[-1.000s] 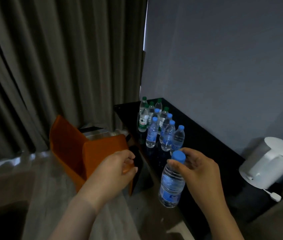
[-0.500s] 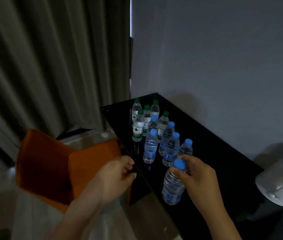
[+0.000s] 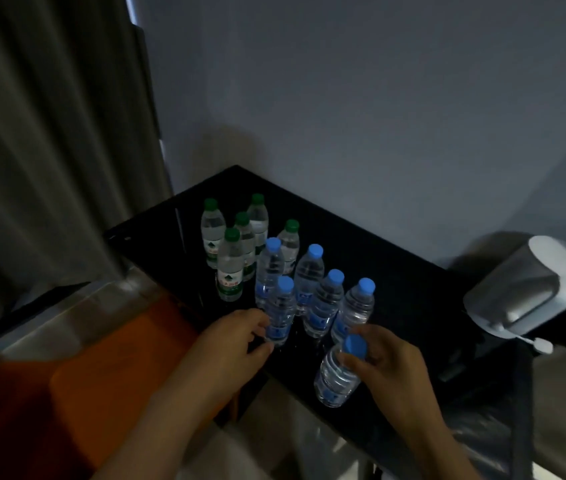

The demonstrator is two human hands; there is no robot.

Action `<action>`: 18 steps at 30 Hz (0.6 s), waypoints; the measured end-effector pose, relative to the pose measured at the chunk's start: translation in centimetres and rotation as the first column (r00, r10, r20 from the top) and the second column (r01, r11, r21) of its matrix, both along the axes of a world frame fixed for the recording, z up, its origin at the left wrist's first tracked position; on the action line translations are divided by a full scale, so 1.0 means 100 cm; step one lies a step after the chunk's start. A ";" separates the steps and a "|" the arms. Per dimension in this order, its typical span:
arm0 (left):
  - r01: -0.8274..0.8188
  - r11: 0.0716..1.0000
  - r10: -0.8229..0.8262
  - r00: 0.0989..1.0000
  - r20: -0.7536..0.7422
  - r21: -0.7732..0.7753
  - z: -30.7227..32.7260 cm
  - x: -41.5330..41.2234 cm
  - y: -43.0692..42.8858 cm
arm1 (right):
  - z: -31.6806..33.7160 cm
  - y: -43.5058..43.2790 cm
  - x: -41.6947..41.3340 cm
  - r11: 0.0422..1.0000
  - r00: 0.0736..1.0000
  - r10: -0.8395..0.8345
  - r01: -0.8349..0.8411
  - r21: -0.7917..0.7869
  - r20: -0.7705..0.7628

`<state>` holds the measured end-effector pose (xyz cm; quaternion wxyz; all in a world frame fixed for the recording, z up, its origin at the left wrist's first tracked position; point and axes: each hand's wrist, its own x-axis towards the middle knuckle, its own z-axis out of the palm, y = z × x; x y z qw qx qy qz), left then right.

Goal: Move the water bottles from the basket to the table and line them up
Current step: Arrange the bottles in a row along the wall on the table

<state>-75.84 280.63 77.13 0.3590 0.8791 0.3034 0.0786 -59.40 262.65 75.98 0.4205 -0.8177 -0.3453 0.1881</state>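
**A:** ok so where are we at? Looks like we're mid-placement. Our right hand (image 3: 387, 367) has the blue-capped bottle (image 3: 338, 379) in the lower middle of the frame, fingers (image 3: 356, 363) pinched round the neck just under the cap, bottle tilted a bit, base down near the front edge of the black surface (image 3: 413, 296). Can't tell if the base is actually touching yet.

**B:** yeah, and our left hand (image 3: 236, 344) is up against the nearest standing blue-cap bottle (image 3: 279, 311), fingers curled at its lower body. Nudging or steadying it, I'd guess; whether it's really gripped we can't tell.

**A:** next move imo: stand ours upright just below the rightmost blue one (image 3: 354, 308) so the row carries on toward us, then let go.

**B:** careful though, they're packed close and they're clear, light, ribbed plastic. One bump and they'll domino. Green-capped ones (image 3: 229, 268) sit further up-frame in their own cluster.

**A:** orange basket (image 3: 108, 368) is at lower left; can't see inside it from here.
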 end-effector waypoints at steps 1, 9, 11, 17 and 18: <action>0.034 0.999 -0.034 0.999 -0.011 -0.005 -0.001 0.004 0.007 | -0.002 0.002 -0.002 0.999 1.000 -0.020 0.020 -0.028 0.021; 0.126 0.991 -0.129 0.990 -0.060 -0.049 -0.021 0.029 0.041 | -0.025 0.019 0.001 0.974 0.987 -0.125 0.141 -0.178 0.098; 0.099 0.994 -0.101 0.992 -0.074 -0.036 -0.028 0.036 0.050 | -0.032 0.022 0.007 0.971 0.985 -0.131 0.150 -0.189 0.109; 0.030 1.000 -0.029 0.995 -0.100 0.006 -0.045 0.058 0.064 | -0.055 0.026 0.028 0.953 0.985 -0.163 0.172 -0.249 0.056; 0.032 0.999 -0.031 0.994 -0.101 0.007 -0.047 0.061 0.065 | -0.058 0.026 0.030 0.951 0.986 -0.156 0.165 -0.263 0.054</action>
